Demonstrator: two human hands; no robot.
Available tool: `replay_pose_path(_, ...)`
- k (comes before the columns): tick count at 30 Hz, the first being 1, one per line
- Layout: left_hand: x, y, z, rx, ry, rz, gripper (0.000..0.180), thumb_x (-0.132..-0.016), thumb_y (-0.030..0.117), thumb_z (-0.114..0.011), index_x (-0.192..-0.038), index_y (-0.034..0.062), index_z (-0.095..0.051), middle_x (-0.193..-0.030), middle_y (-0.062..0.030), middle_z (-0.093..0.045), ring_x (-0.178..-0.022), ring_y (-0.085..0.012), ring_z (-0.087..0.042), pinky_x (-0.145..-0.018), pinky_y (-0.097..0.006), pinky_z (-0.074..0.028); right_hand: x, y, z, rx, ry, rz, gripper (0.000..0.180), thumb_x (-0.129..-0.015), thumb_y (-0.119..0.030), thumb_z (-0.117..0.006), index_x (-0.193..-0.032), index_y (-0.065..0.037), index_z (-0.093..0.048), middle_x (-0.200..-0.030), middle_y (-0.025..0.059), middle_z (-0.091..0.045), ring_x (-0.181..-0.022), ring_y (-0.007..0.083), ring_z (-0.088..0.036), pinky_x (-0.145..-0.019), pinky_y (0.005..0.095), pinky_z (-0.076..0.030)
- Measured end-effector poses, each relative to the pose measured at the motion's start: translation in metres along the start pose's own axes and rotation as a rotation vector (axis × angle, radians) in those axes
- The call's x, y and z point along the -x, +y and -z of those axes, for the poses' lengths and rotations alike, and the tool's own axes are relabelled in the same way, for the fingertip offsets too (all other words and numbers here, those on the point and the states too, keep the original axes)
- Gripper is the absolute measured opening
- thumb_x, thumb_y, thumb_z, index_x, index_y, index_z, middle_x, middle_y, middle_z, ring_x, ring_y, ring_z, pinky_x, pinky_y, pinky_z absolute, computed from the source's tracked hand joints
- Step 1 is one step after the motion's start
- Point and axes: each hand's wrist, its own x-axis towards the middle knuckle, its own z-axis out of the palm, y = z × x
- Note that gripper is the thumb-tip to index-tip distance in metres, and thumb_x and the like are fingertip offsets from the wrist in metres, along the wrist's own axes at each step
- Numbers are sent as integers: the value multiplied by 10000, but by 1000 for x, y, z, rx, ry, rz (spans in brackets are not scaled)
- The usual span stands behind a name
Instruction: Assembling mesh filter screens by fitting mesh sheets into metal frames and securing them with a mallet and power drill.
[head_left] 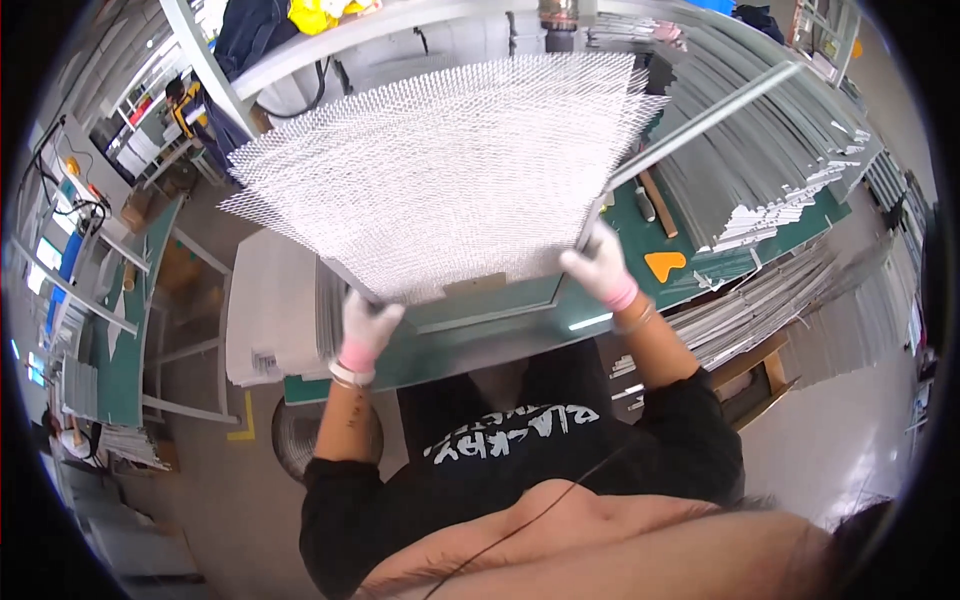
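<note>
A silvery expanded-metal mesh sheet [450,165] with jagged edges spreads above the green bench, its far end raised. My left hand [371,324], in a white glove with a pink cuff, is closed on its near left corner, thumb on top. At the near right edge my right hand [597,268], gloved the same way, grips the mesh sheet; some of its fingers are hidden. Beneath the near edge lies a rectangular metal frame [490,317], mostly covered by the mesh. Whether more than one mesh layer is held I cannot tell.
Stacked grey metal strips [760,140] fill the bench's right side. Nearby lie an orange scraper-like piece [664,265], a screwdriver [644,203] and a brown wooden strip [658,203]. Pale panels [270,310] stand at left. A pale bar [705,122] slants across the right. Someone [205,115] stands far left.
</note>
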Motion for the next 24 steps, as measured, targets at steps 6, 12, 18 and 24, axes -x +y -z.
replay_pose_path(6, -41, 55, -1, -107, 74, -281, 344, -793, -66, -636, -1128, 4, -598, -912, -8, -621, -727, -63, -525, -663, -204, -443, -30, -24, -19, 213, 281, 50, 182, -837, -83, -723, -943, 24, -619, -722, -7, -623, -653, 28, -521, -554, 217, -410)
replay_pose_path(12, -34, 54, -8, 177, 130, -286, 303, -815, -62, -629, -1110, -10, -588, -960, -31, -634, -788, -85, -553, -719, -233, -464, -31, -26, -21, -4, 279, -36, 179, -911, -70, -639, -1062, 23, -615, -920, 17, -674, -814, 80, -584, -758, 248, -482)
replay_pose_path(18, -14, 11, -5, 85, 98, -112, 331, -809, -29, -676, -1127, -31, -587, -997, -40, -655, -873, -118, -598, -807, -260, -485, -4, 20, -9, 103, 164, -38, 270, -936, -90, -595, -1175, 32, -570, -1079, 64, -662, -964, 107, -594, -866, 279, -474)
replay_pose_path(24, 18, -39, -13, -17, 66, -70, 299, -891, 173, -709, -1087, -28, -607, -923, -39, -649, -793, -113, -584, -728, -258, -476, 36, 72, -9, 230, 133, -103, 405, -951, -259, -625, -1217, 33, -537, -1114, 75, -642, -1007, 137, -586, -907, 297, -457)
